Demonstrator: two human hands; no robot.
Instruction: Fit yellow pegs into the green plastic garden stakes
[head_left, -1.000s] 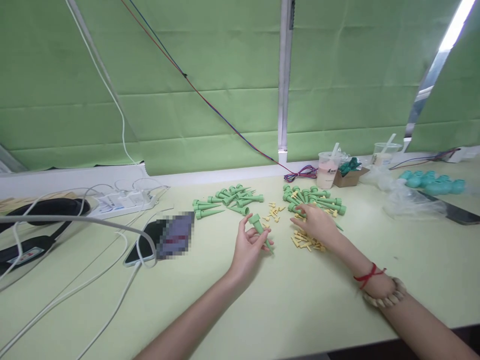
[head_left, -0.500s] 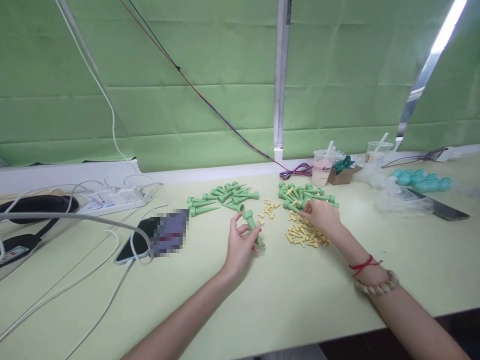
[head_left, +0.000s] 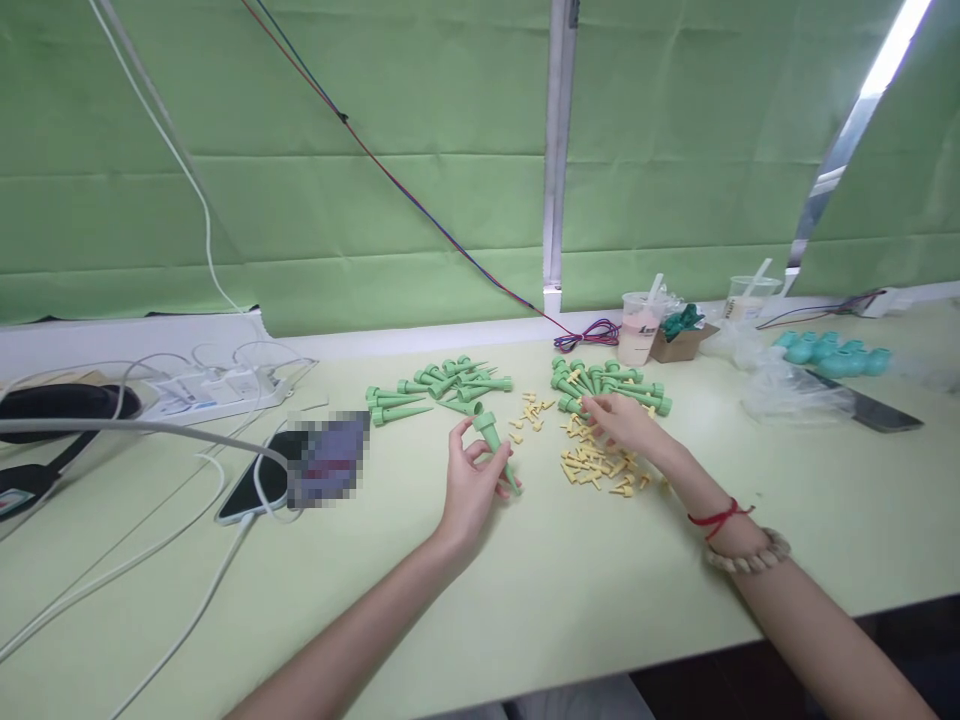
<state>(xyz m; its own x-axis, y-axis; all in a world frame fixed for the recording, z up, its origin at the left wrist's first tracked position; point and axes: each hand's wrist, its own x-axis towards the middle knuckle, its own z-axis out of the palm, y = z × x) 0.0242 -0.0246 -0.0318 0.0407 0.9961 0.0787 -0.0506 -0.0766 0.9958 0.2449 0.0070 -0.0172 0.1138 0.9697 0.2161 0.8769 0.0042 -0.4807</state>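
Green table point(head_left: 525, 600), left hand point(head_left: 469, 490) gripping green spike point(head_left: 495, 445)

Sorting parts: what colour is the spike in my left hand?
Green spike, head view.

The left hand point(head_left: 472, 485) is gripping a green cone spike point(head_left: 495, 447), its tip pointing near and right. The right hand point(head_left: 626, 425) is resting its fingertips among small yellow pegs point(head_left: 596, 468), just near a pile of green spikes point(head_left: 611, 385) on the table point(head_left: 525, 600).
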